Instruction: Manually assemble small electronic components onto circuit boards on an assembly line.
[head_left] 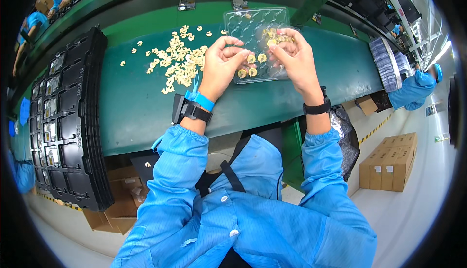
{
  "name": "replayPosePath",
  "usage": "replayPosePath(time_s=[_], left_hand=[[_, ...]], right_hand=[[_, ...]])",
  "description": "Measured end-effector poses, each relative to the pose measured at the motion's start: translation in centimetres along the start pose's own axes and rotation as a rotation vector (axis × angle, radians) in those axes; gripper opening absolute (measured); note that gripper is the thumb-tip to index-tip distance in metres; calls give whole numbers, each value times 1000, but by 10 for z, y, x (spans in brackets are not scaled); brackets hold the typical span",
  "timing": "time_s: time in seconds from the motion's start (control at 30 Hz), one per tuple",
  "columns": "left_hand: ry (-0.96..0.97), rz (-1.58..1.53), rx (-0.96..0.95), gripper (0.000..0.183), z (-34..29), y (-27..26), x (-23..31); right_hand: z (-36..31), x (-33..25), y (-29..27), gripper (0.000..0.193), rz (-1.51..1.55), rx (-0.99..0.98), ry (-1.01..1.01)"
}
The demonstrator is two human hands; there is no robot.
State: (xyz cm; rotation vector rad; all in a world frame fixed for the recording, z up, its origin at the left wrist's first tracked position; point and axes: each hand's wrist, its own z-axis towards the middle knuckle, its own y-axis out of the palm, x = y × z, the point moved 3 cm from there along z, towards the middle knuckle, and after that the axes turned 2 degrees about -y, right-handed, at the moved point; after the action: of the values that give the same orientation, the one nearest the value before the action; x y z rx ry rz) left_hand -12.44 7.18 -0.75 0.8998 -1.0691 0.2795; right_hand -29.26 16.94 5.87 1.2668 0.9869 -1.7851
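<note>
A clear plastic blister tray [238,27] with moulded pockets lies on the dark green bench surface in front of me. My left hand [224,63] is over its left side, thumb and forefinger pinched at a small round yellow part [251,59]. More round yellow parts [252,72] sit in the tray's near pockets. Above the right side of the tray, my right hand [297,60] has its fingers curled around several small yellow parts [272,42]; the hand partly hides them. A loose heap of cream-yellow, crescent-like pieces [182,60] lies left of the tray, beside my left hand.
Stacked black trays [73,122] with metallic parts stand at the left. Circuit boards [187,1] lie beyond the bench, where a green post [316,0] rises. Stacked clear trays [386,64] are at the right end. Cartons [389,163] stand on the floor; other people work nearby.
</note>
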Motion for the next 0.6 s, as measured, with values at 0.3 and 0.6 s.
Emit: replayPosePath(time_s=[0.3,0.6], left_hand=[[70,238,-121,40,-5,6,1],[136,296,-76,50,-5,-1,-4]], right_hand=[[-1,11,15,24,-464,184,-164],[-4,2,19,24,-162,122,14]])
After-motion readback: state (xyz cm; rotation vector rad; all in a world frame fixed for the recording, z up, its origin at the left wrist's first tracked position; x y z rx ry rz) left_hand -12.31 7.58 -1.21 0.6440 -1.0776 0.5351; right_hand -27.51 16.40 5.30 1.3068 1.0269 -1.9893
